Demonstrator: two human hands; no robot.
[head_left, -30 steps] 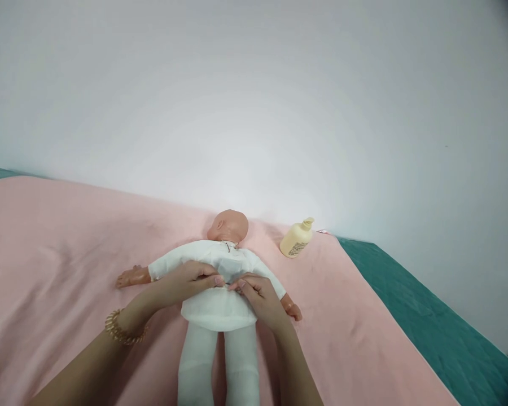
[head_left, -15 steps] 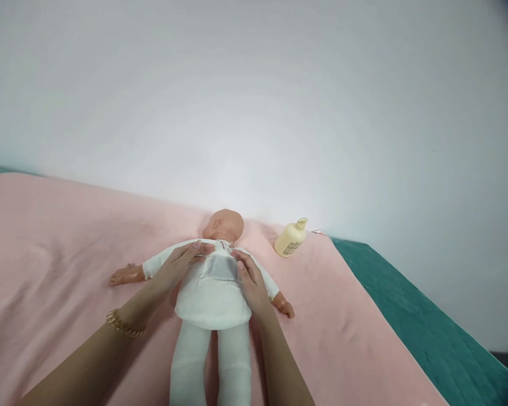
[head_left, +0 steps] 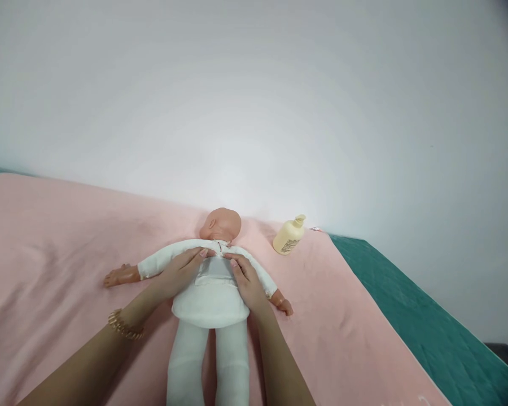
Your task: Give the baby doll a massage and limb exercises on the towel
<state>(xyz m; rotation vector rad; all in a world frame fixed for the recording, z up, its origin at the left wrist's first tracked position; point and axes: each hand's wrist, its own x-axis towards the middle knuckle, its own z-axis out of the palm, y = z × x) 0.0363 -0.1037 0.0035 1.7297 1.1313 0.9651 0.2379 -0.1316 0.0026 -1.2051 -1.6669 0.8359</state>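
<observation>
A baby doll [head_left: 211, 304] with a white cloth body lies face down, its bald head turned to the left and its arms spread. A grey patch [head_left: 217, 268] shows on its upper back. My left hand [head_left: 183, 272] rests on the left side of the upper back, fingers extended toward the middle. On the right side lies my right hand [head_left: 248, 277], its fingers also stretched out and touching the cloth. The fingertips of both hands are near each other just below the doll's neck. Neither hand holds anything.
A cream pump bottle [head_left: 288, 237] stands right of the doll's head. Pink cloth [head_left: 342, 338] lies under the doll, over a green surface [head_left: 406, 299] that shows at the right. A pale wall [head_left: 254, 101] rises behind.
Both hands have shifted a little on the doll's upper back, their fingertips now closer together. The view has moved slightly.
</observation>
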